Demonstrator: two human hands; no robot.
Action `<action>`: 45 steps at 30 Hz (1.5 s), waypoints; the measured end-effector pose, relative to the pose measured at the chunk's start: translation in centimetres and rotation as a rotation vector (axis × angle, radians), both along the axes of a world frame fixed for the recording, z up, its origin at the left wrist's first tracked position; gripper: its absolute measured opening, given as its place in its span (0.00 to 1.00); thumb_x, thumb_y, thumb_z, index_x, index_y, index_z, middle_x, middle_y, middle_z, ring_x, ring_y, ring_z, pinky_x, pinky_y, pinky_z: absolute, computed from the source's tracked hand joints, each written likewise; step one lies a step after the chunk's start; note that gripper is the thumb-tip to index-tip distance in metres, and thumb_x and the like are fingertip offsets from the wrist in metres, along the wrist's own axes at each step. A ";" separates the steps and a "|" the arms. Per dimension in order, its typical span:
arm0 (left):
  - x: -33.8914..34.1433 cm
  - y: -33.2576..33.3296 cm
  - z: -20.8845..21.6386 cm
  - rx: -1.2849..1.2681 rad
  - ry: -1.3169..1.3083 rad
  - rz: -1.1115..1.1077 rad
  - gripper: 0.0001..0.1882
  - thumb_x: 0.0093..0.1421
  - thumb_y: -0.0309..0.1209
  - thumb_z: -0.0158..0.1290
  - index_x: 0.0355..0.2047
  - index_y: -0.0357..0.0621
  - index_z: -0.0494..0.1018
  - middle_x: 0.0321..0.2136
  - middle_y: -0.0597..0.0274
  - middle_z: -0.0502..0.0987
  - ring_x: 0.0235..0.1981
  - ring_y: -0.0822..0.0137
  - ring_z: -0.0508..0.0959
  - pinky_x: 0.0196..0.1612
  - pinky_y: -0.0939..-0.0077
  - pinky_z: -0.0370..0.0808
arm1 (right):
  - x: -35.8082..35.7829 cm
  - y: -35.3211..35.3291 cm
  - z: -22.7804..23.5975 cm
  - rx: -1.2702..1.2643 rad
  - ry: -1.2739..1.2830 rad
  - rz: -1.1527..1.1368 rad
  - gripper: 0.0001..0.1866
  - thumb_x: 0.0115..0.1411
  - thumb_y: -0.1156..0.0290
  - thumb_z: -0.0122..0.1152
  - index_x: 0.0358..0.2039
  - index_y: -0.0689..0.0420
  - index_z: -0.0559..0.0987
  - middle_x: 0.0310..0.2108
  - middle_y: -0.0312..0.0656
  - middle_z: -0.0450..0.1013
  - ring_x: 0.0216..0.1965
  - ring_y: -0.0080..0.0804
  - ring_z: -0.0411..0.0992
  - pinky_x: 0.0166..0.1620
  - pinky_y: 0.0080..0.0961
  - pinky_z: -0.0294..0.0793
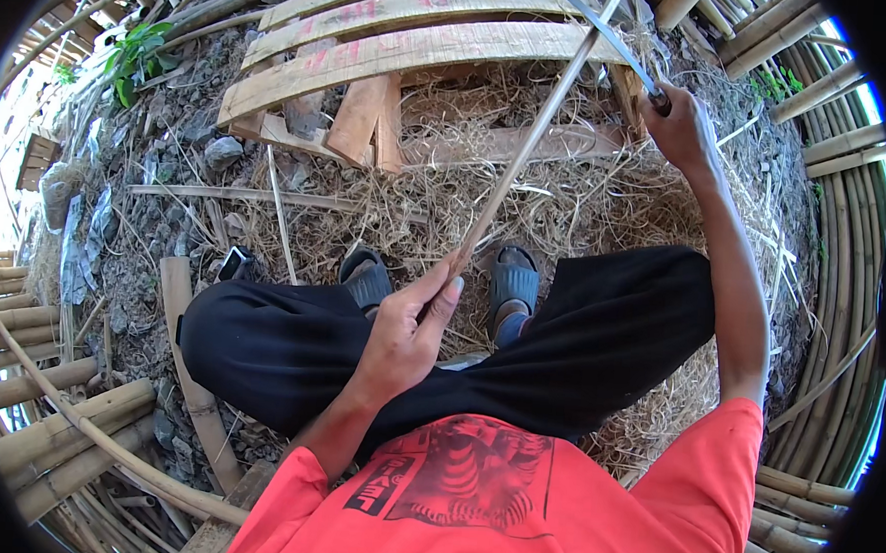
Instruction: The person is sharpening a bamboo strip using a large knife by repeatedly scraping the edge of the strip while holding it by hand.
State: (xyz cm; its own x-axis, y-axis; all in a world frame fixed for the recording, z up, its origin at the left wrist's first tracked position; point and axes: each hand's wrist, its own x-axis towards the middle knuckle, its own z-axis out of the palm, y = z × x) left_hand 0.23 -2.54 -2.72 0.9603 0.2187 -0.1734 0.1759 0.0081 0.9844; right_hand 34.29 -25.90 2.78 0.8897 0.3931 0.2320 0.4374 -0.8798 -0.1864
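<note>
My left hand (407, 327) is closed around the lower end of a long, thin bamboo strip (530, 146), which slants up and away to the right over my lap. Out at the far right, my right hand (683, 129) grips the dark handle of a long-bladed knife (616, 40). The blade points up and to the left, and it crosses the strip near the strip's far end. Whether the edge touches the strip I cannot tell. Just beyond lies a low slatted wooden bench (425, 43) with reddish marks on its slats.
Curly bamboo shavings (577, 198) cover the ground around my sandalled feet. Short wooden pieces (361, 122) lean under the bench. Bamboo poles (848, 298) line the right side, and more cut bamboo (79, 428) lies at the left. A small dark device (233, 264) rests by my left knee.
</note>
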 end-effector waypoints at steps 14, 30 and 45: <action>2.1 -0.4 2.0 -0.255 0.086 0.075 0.17 0.75 0.42 0.41 0.47 0.40 0.72 0.19 0.76 0.60 0.17 0.85 0.56 0.19 0.86 0.54 | -12.7 7.6 1.1 -0.114 0.123 0.763 0.08 0.51 0.65 0.67 0.29 0.54 0.79 0.19 0.41 0.75 0.21 0.43 0.77 0.25 0.40 0.74; 1.3 0.0 1.5 -0.237 0.117 -0.024 0.19 0.75 0.47 0.39 0.35 0.45 0.65 0.16 0.78 0.57 0.14 0.85 0.53 0.15 0.86 0.50 | -6.8 5.4 1.2 0.006 0.126 0.446 0.04 0.52 0.69 0.63 0.25 0.54 0.81 0.17 0.42 0.75 0.18 0.40 0.76 0.26 0.37 0.76; 0.7 0.2 1.8 -0.233 0.089 -0.060 0.19 0.75 0.47 0.38 0.32 0.48 0.64 0.16 0.77 0.57 0.13 0.85 0.54 0.14 0.86 0.51 | -6.9 5.5 1.3 0.113 0.070 0.511 0.02 0.49 0.70 0.63 0.24 0.52 0.79 0.15 0.40 0.74 0.18 0.39 0.76 0.24 0.38 0.74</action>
State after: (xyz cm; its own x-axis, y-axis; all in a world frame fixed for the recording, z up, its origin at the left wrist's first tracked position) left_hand 0.97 -2.35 -0.96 0.9489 0.1059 -0.2972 0.2691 0.2199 0.9377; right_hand 27.41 -20.37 4.06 0.6060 0.7568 0.2448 0.7883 -0.5303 -0.3121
